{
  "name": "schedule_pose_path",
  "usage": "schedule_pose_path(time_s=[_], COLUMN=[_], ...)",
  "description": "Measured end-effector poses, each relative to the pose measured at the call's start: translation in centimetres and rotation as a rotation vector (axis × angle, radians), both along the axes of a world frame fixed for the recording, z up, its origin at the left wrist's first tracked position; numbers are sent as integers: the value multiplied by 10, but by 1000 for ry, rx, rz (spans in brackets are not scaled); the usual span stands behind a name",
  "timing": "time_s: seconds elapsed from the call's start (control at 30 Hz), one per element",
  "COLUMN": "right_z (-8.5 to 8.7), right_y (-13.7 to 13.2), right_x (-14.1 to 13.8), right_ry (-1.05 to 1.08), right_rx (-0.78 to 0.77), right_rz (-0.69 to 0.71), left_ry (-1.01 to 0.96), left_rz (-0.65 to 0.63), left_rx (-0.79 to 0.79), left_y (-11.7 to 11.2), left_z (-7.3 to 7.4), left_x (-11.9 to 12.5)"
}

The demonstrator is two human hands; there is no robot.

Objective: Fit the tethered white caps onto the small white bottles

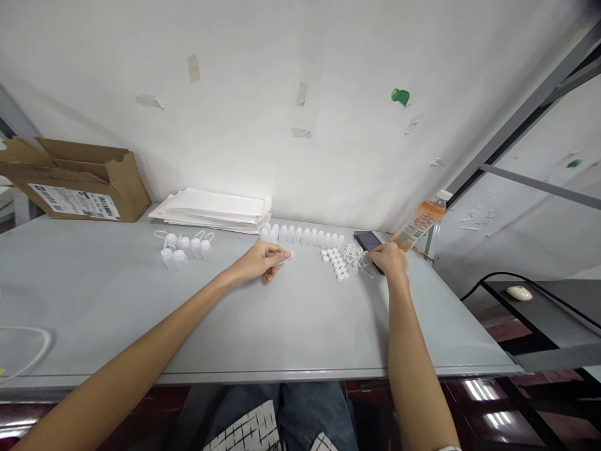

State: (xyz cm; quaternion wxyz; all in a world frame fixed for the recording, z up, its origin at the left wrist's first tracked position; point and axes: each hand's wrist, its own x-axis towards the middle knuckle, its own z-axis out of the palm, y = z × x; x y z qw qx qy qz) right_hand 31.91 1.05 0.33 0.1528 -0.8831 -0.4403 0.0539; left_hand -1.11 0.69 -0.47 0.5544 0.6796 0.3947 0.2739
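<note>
My left hand (265,258) is closed in a pinch on a small white cap (290,255) above the middle of the table. To the right, my right hand (390,255) has its fingertips together on a white string at the edge of a pile of white strings (354,258). Beside that pile stand several white caps (338,264) in short rows. Behind my hands runs a row of small translucent white bottles (307,236). On the left, several capped bottles (181,252) stand in a group, some with white string loops on them.
An open cardboard box (94,181) sits at the back left, with a stack of white paper sheets (211,208) beside it. A phone (369,241) lies by my right hand. Behind it an orange drink bottle (420,222) leans. A white mouse (519,293) rests on a dark surface at right.
</note>
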Motion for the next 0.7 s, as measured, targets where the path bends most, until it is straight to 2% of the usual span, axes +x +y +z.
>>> schedule_pose_path(time_s=[0.7], right_z=[0], right_y=[-1], right_x=[-2], right_ry=[-10], right_rx=[74], right_rz=[-15], left_ry=[-2], left_rz=[-9], left_rx=[22], left_y=[-1], left_z=[3], left_x=[-1])
